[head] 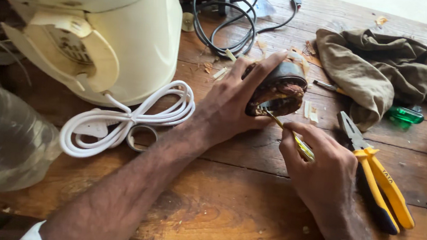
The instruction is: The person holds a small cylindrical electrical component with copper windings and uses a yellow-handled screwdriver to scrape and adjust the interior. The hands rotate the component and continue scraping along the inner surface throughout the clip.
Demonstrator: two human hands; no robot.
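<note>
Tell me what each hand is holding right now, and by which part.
The left hand grips the small dark motor around its round body. The right hand holds a yellow-handled screwdriver by the handle, tip at the motor's open end.

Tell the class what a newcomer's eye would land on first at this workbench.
At the centre, the left hand grips a small dark motor while the right hand pokes a yellow-handled screwdriver into it. A big cream appliance body fills the upper left, its coiled white cord below it; yellow pliers lie at right.
</note>
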